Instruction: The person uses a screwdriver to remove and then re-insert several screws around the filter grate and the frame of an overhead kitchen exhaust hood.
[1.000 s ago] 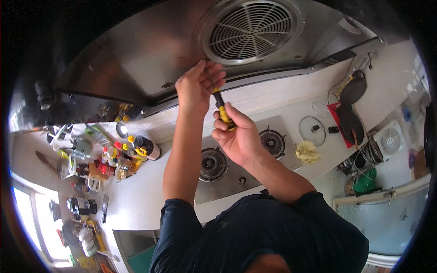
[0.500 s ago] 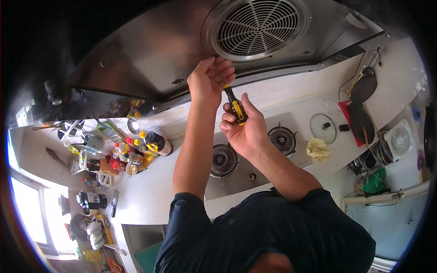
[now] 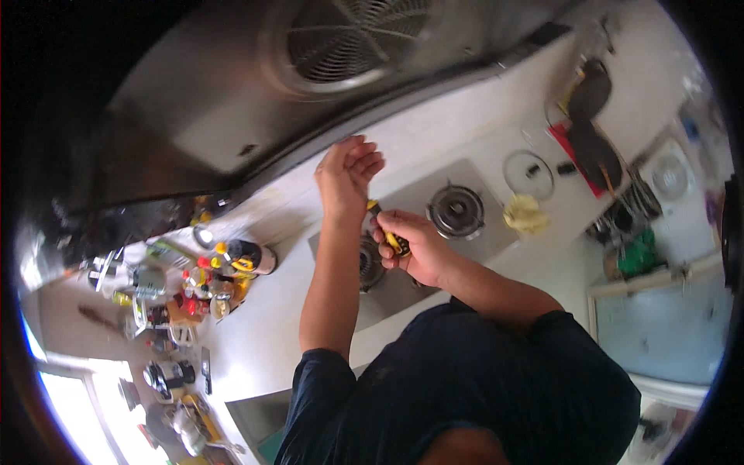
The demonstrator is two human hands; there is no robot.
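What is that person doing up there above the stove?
A person stands at a gas stove and reaches up toward the underside of a metal range hood. The right hand grips a screwdriver with a yellow and black handle, pointing up. The left hand is raised next to its tip, just under the hood's edge. Bottles and jars crowd the counter to the left.

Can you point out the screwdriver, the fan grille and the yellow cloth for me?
screwdriver (image 3: 395,242): head view, on its yellow-and-black handle in the right hand.
fan grille (image 3: 353,39): head view, on the round slatted cover in the hood.
yellow cloth (image 3: 525,214): head view, on the middle of the crumpled heap.
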